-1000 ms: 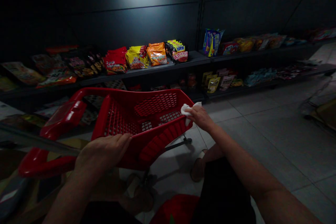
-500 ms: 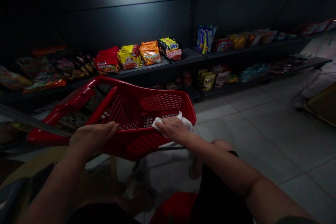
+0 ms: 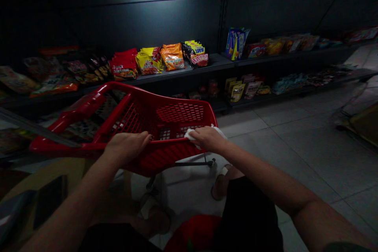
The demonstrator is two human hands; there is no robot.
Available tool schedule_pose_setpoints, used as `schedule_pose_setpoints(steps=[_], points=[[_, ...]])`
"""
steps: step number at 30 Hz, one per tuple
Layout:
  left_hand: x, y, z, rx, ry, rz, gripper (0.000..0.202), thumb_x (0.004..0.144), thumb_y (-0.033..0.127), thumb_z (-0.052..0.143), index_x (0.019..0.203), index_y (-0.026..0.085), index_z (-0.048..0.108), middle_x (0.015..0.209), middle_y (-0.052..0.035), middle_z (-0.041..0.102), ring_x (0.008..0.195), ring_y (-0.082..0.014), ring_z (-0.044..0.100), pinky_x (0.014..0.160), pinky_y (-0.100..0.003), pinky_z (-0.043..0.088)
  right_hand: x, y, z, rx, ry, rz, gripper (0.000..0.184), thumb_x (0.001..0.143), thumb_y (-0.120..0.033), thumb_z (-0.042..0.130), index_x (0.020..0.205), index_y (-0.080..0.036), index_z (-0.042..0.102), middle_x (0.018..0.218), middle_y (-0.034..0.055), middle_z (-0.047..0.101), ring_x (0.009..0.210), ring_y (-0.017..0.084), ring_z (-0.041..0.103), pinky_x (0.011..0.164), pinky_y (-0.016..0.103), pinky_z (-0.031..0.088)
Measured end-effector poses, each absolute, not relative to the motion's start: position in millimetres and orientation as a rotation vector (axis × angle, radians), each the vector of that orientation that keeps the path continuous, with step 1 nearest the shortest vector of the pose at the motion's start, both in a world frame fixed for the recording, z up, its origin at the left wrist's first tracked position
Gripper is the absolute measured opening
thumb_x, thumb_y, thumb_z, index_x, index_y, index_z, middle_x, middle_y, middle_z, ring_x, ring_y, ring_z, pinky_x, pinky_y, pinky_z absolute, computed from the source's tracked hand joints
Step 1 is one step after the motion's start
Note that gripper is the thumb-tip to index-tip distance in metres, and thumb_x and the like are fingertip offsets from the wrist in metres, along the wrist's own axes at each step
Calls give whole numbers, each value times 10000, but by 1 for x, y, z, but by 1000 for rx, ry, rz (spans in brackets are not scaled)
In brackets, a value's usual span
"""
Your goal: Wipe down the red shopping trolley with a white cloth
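Observation:
A red plastic shopping cart (image 3: 165, 153) stands sideways in front of me, its handle end to the left. My left hand (image 3: 128, 145) grips the cart's near rim around its middle, fingers curled over the edge. Closer to the cart's right end, my right hand (image 3: 208, 138) is closed on a white cloth (image 3: 190, 134) and presses it against the same rim. Part of the cloth sticks out beyond my fingers; the rest is hidden under the hand. Through the lattice sides the basket's inside shows no goods.
Behind the cart run dark shelves (image 3: 217, 63) with bagged snacks and noodle packs (image 3: 173, 57). At the lower left, a round tan stool or table top (image 3: 23, 189) bears dark flat objects (image 3: 50, 201). Tiled floor (image 3: 280, 145) lies to the right, with a brownish object (image 3: 366, 126) at the edge.
My left hand has slid rightward along the near rim. My right hand and the cloth have also shifted right, toward the cart's end. The view has moved slightly.

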State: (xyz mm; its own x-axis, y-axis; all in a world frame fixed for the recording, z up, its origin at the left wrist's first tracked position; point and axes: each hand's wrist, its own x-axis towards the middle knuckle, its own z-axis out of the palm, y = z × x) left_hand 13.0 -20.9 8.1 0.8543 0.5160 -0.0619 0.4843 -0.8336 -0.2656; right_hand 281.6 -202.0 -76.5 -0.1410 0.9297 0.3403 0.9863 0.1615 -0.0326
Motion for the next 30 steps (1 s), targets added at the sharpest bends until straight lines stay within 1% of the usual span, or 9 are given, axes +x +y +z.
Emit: schedule_pose_setpoints(steps=[3, 5, 7, 9, 12, 16, 21, 25, 30], points=[[38, -34, -2, -2797, -592, 266, 427, 995, 364, 258, 1033, 193, 648, 877, -131, 730, 724, -268, 709, 615, -336, 478, 232, -179, -61, -1833, -2241, -287, 287, 1037, -362, 368, 1084, -162, 569, 910, 83, 663, 787, 194, 625, 696, 306, 397], [39, -37, -2, -2794, -622, 252, 431, 1002, 381, 262, 1033, 197, 650, 889, -128, 731, 722, -263, 709, 619, -333, 477, 220, -171, -55, -1792, -2275, -265, 296, 1043, -370, 345, 1089, -171, 559, 917, 78, 660, 784, 195, 626, 686, 306, 393], [27, -34, 2, -2728, -709, 272, 443, 1005, 399, 264, 1045, 194, 655, 881, -131, 733, 720, -287, 710, 601, -340, 472, 229, -172, -56, -1764, -2293, -221, 316, 1029, -425, 387, 1121, -179, 562, 927, 77, 663, 791, 193, 624, 677, 296, 388], [10, -29, 8, -2654, -743, 309, 430, 1004, 366, 276, 1094, 198, 662, 921, -139, 736, 762, -314, 714, 584, -341, 466, 255, -182, -64, -1781, -2265, -169, 350, 1001, -470, 456, 1157, -179, 571, 935, 81, 670, 801, 187, 622, 676, 285, 384], [-8, -23, 12, -2596, -757, 282, 430, 988, 261, 280, 1145, 185, 672, 967, -161, 736, 810, -329, 712, 585, -349, 465, 298, -201, -79, -1790, -2211, -132, 331, 981, -441, 524, 1164, -175, 593, 948, 75, 681, 824, 168, 622, 704, 272, 386], [-3, -20, 7, -2649, -722, 267, 465, 975, 214, 258, 1129, 161, 694, 937, -168, 747, 802, -340, 717, 595, -373, 472, 298, -205, -84, -1853, -2180, -233, 300, 1007, -423, 470, 1140, -189, 602, 921, 58, 689, 796, 162, 617, 679, 269, 357], [13, -18, 0, -2660, -738, 296, 470, 978, 247, 259, 1073, 155, 710, 876, -167, 753, 767, -336, 724, 605, -371, 475, 222, -162, -67, -1825, -2219, -252, 287, 1034, -386, 395, 1008, -177, 590, 876, 66, 672, 766, 166, 608, 669, 281, 354], [6, -14, -3, -2647, -648, 223, 432, 960, 225, 284, 1061, 179, 701, 859, -145, 752, 725, -327, 719, 576, -360, 467, 196, -140, -60, -1750, -2232, -215, 324, 1036, -423, 370, 1056, -167, 566, 907, 82, 665, 778, 178, 614, 676, 289, 374], [-10, -10, -6, -2576, -599, 208, 411, 935, 178, 294, 979, 175, 703, 827, -147, 743, 675, -322, 707, 502, -326, 407, 255, -178, -72, -1690, -2304, -132, 337, 1003, -456, 458, 1142, -172, 573, 897, 63, 664, 764, 165, 594, 653, 272, 368]])
